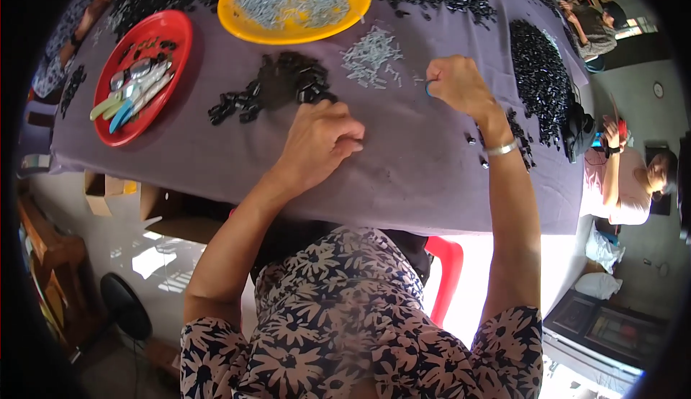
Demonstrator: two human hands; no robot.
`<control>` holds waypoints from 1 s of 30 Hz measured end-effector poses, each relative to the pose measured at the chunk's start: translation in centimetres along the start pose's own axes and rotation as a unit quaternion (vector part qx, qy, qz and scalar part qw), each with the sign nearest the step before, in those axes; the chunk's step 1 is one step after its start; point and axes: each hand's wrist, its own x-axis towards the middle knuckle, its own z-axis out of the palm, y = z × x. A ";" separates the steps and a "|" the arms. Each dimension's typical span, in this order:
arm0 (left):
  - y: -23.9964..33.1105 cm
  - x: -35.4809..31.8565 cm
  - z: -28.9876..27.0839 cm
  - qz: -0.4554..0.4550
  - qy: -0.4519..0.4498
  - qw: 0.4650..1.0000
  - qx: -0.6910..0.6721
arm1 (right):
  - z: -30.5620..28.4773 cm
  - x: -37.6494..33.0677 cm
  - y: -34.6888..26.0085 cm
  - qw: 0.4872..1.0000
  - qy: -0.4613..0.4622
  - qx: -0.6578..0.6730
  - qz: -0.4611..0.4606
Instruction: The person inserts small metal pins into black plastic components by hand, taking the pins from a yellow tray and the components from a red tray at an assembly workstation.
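Observation:
My left hand (320, 140) is at the near edge of a small heap of glossy black plastic pieces (277, 82), its fingers curled in. Whatever its fingertips grip, if anything, is hidden. To the right, my right hand (461, 86) is closed beside a small pile of thin, clear-grey plastic pieces (373, 57). Its fingertips face away, so their contents cannot be made out. A blue band (430, 88) shows at the fingers, and a pale bracelet (502, 148) circles that wrist.
A yellow plate (245, 28) holds many thin clear pieces. Knives lie on a red plate (186, 46) at left. Large black heaps (536, 75) cover the grey tablecloth's (403, 176) far and right parts. Other people (626, 183) are at the right and far left.

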 end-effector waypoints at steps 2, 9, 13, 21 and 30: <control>0.2 0.3 0.1 -0.007 0.002 1.000 0.000 | 2.0 -2.9 -2.0 0.987 0.004 0.157 -0.020; 0.3 -0.1 0.2 -0.029 0.008 1.000 0.008 | 7.5 -6.7 -7.2 0.942 0.068 0.315 -0.091; 0.5 -0.1 0.2 -0.041 -0.002 0.999 0.008 | 7.9 -6.9 -7.6 0.932 0.080 0.336 -0.114; 0.4 -0.1 0.1 -0.042 -0.004 0.999 0.018 | 8.8 -7.1 -7.8 0.920 0.117 0.348 -0.136; 0.4 -0.2 0.4 -0.032 0.012 0.999 0.021 | 9.1 -7.5 -8.3 0.927 0.144 0.309 -0.156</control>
